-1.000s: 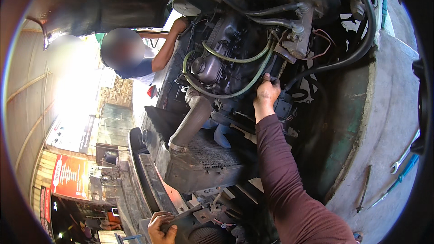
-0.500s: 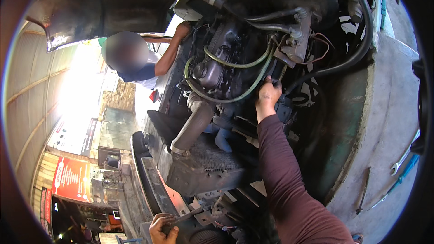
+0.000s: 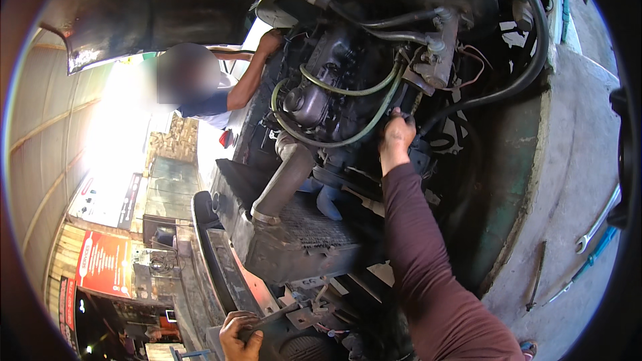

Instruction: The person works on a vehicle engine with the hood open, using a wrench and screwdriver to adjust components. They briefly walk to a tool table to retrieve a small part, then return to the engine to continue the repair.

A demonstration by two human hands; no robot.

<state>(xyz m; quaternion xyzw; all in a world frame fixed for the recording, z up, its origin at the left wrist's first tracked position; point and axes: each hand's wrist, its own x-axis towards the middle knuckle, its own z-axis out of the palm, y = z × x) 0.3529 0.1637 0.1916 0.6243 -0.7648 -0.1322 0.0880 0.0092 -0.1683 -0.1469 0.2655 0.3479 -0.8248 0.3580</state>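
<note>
My right hand [image 3: 398, 135] reaches deep into an open engine bay, its fingers closed beside the engine [image 3: 319, 97]. What it grips is dark and hidden by the hand. Just past my fingertips hang clear greenish hoses [image 3: 374, 126] and a metal cylinder with pipe fittings [image 3: 436, 63]. At the bottom, my left hand [image 3: 239, 337] wraps its fingers over the edge of the dark front panel [image 3: 284, 334], with the thumb on the near side. Between my hands lie the radiator [image 3: 294, 244] and a thick grey hose [image 3: 284, 184].
Across the bay, another person's arm [image 3: 251, 80] reaches in under the raised hood [image 3: 167, 7]. On the grey fender [image 3: 568, 180] to the right lie a wrench [image 3: 597, 220], a blue-handled screwdriver [image 3: 594, 254] and a thin dark rod [image 3: 537, 274]. A black hose [image 3: 528, 77] arcs above.
My right hand has shifted very slightly up, still closed at the same dark spot. My left hand keeps its grip on the panel. The view has tilted a little.
</note>
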